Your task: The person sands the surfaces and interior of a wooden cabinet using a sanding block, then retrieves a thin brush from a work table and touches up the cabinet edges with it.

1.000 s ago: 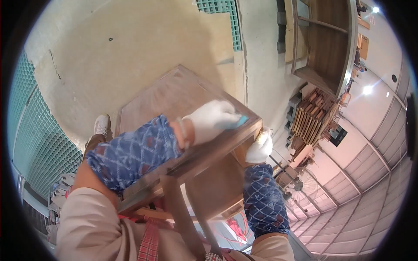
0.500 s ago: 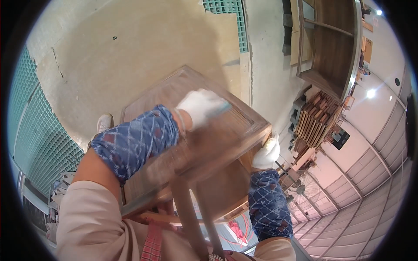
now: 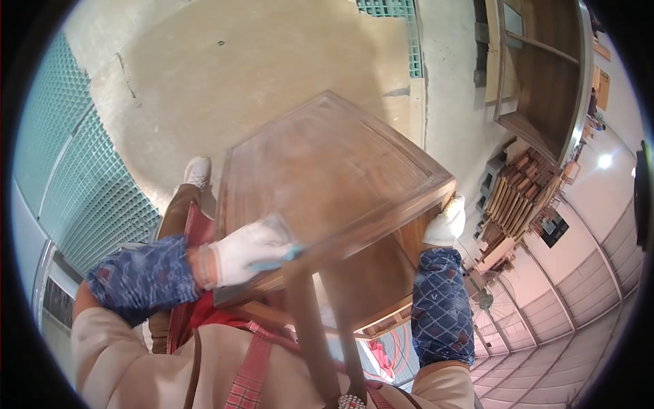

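Note:
A brown wooden cabinet (image 3: 327, 163) with a framed panel on its upper face stands tilted before me. My left hand (image 3: 242, 251), in a white glove, is closed on a thin light-blue pad (image 3: 276, 259) and lies at the near left part of that panel. The pad is partly hidden by the fingers, and its exact kind cannot be made out. My right hand (image 3: 446, 221), also gloved in white, is closed around the cabinet's right corner. Below the panel's near edge, the cabinet's open inside (image 3: 375, 279) shows.
Behind the cabinet lies a tan sheet (image 3: 272, 61) on the floor, with green grating (image 3: 102, 163) at the left. A stack of wooden pieces (image 3: 521, 187) and a larger open wooden cabinet (image 3: 545, 82) stand at the right. A fan (image 3: 485, 300) is beyond my right arm.
My left hand has swept with the pad from the panel's right middle back toward its near left edge. My right hand keeps its hold on the corner. The whole view has shifted slightly.

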`<state>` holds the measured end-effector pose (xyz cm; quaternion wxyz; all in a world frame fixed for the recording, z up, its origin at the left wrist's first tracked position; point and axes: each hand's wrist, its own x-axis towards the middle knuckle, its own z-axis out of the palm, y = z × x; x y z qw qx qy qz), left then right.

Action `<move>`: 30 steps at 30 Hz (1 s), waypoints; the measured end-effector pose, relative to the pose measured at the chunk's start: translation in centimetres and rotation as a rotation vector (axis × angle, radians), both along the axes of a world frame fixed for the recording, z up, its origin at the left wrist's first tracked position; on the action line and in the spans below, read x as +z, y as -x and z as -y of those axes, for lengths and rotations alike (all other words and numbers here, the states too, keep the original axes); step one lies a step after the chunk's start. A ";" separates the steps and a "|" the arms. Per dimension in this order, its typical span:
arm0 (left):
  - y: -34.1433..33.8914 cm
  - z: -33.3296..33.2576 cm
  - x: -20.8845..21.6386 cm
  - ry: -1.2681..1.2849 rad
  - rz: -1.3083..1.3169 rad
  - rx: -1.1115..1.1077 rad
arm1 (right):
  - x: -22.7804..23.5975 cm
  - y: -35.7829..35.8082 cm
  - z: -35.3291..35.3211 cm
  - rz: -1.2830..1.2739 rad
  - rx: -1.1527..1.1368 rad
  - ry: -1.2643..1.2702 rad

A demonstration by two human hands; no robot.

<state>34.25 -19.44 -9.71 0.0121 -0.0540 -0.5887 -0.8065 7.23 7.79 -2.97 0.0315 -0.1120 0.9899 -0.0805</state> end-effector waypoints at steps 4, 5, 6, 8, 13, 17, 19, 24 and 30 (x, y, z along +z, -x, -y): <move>-6.7 0.7 2.0 -0.076 0.294 0.042 | 0.8 -0.3 1.4 0.119 -0.103 0.031; -5.0 0.3 2.2 -0.154 0.279 -0.069 | 1.2 0.2 0.2 0.106 0.029 -0.154; -2.3 0.0 1.4 -0.218 0.265 -0.177 | 0.3 0.4 -0.7 0.068 0.102 -0.179; 3.5 -2.5 -1.4 0.075 0.006 -0.016 | -0.1 0.4 -1.3 0.023 0.160 -0.204; 15.0 -6.0 -1.9 0.020 0.166 0.126 | -1.3 0.2 -0.2 -0.016 0.154 -0.204; 4.2 -2.5 -0.1 -0.001 0.091 0.082 | 1.1 0.6 -0.8 0.148 -0.116 0.099; -3.7 0.0 -1.5 0.180 0.068 -0.126 | -0.7 2.2 -3.9 0.163 -0.105 0.138; -9.3 8.3 1.6 0.399 0.189 0.003 | -2.5 4.7 -5.7 0.165 -0.146 0.410; -14.5 1.3 -2.4 0.181 0.175 0.117 | -2.3 4.8 -6.3 0.350 -0.371 0.695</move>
